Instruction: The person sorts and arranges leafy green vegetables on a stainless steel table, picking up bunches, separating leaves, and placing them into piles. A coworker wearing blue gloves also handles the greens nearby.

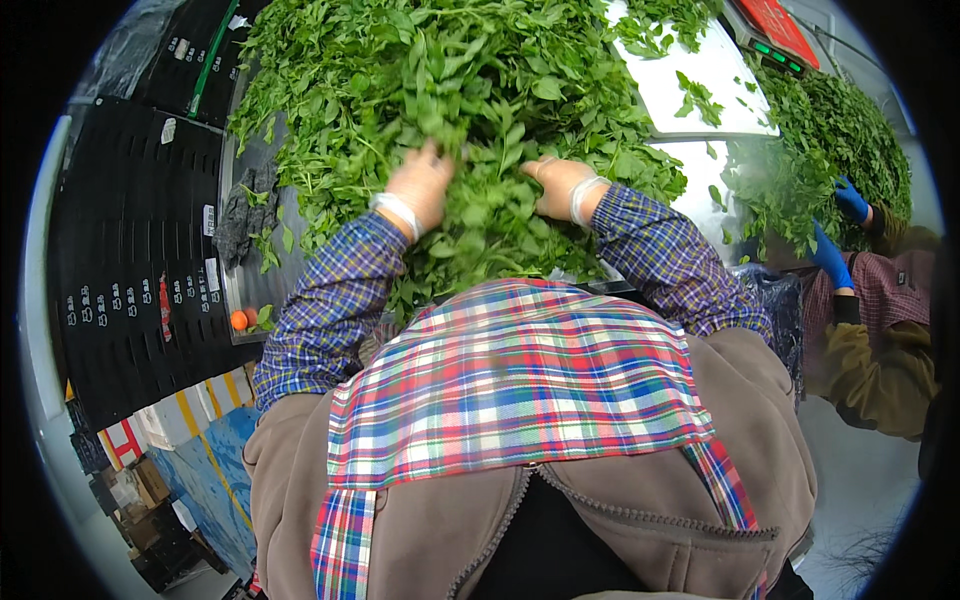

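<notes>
A large heap of loose leafy green stems (337, 105) spreads over the work surface before me. My left hand (421, 184), in a thin clear glove, has its fingertips among the stems, and the blurred leaves at them appear held. Opposite it, my right hand (561, 187) is gloved the same way and reaches into the heap from the right. Its thumb shows, while leaves hide its other fingers. Between my hands, the greens are blurred by motion.
Black slotted crates (139, 225) stand at the left. A dark crumpled cloth (249, 214) and a small orange ball-like object (238, 320) lie near them. White boards (694, 82) bear scattered leaves. A red scale (780, 34) stands behind. At right, a co-worker's blue-gloved hands (831, 255) touch another heap (847, 127).
</notes>
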The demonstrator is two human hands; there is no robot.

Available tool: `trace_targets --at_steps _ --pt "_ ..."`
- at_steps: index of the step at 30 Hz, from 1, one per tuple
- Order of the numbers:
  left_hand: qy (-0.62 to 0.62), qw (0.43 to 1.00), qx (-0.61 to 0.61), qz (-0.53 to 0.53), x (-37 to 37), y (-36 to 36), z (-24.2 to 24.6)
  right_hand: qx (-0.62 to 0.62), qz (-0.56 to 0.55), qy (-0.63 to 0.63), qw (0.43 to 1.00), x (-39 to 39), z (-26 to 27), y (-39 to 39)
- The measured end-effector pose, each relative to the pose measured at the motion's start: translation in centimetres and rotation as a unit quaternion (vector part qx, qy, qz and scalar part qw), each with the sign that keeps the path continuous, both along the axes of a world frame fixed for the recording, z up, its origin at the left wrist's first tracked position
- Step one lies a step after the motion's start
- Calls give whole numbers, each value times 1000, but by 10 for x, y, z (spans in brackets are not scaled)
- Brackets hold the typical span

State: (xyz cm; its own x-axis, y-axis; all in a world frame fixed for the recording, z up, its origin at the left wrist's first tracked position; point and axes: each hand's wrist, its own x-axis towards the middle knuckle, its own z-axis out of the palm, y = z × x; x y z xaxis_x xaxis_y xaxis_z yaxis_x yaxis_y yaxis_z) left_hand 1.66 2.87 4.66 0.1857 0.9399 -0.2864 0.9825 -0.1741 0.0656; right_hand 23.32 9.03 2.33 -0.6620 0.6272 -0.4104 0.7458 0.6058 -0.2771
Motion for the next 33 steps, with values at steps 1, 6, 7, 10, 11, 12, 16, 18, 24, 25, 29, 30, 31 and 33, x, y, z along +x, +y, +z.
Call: trace_targets --at_steps 1,6,7,10,11,12,16,18,24,25,29,30,31,33 --pt "-55 997 -49 -23 0 -4 6 -3 9 62 998 3 11 -2" --pt "-680 724 -89 72 -37 -12 55 -197 -4 412 890 40 86 4" --pt "-819 520 -164 182 -42 -11 62 -283 -105 432 849 40 94 4" --pt "-427 895 -109 70 -42 -9 66 -29 -95 208 973 28 98 10" --pt "-232 971 -55 -3 -42 -7 66 -39 -208 163 964 26 96 8" --pt "-311 940 -137 19 -42 -6 64 -155 -111 289 938 28 96 13" --pt "-308 950 52 -8 -42 3 58 -101 -168 263 945 27 87 24" --pt "-281 944 154 -83 -41 9 53 7 -121 199 973 23 82 31" --pt "-66 961 264 -43 -29 42 39 302 11 216 928 27 80 72" --pt "24 971 239 -7 -23 49 35 212 -54 182 959 23 75 80" --pt "-132 989 41 48 -7 50 20 11 -242 151 958 3 43 73" --pt "-151 987 51 17 -9 45 21 -39 -213 195 957 6 42 68" --pt "-168 985 40 -8 -11 38 24 -93 -195 211 953 10 44 60" --pt "-392 919 34 29 -24 21 38 -136 -178 257 940 19 60 49"
